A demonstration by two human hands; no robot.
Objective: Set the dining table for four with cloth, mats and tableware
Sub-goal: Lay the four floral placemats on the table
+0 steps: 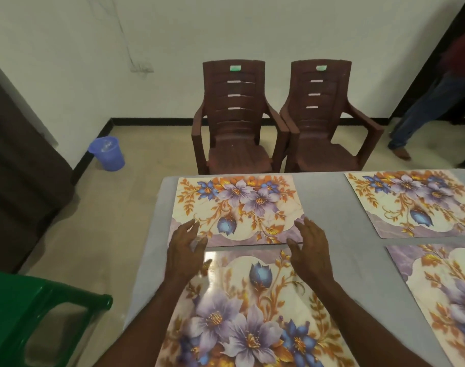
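A grey cloth (329, 207) is covering the dining table, reaching its far and left edges. Four floral mats are lying on it in two pairs. The near left mat (252, 313) is sitting straight in front of the person, its far edge almost touching the near edge of the far left mat (236, 207). The far right mat (416, 202) and the near right mat (443, 287) are lying well apart from the left pair, a strip of bare cloth running between them, and both are running off the right side of the view.

Two brown plastic chairs are standing just beyond the table's far edge: the left chair (234, 120) and the right chair (324, 117), side by side with their arms nearly touching. Each is carrying a small green label at the top of its back; the writing on it is too blurred to be read. A green plastic chair (35, 313) is showing at the near left. A second person's legs (427, 112) are standing at the far right. A blue bucket (108, 153) is sitting on the floor by the wall.

The left hand (185, 247) is resting flat with fingers spread over the near left corner of the far left mat, gripping nothing. The right hand (309, 247) is lying likewise open near that mat's near right corner, seemingly touching it.
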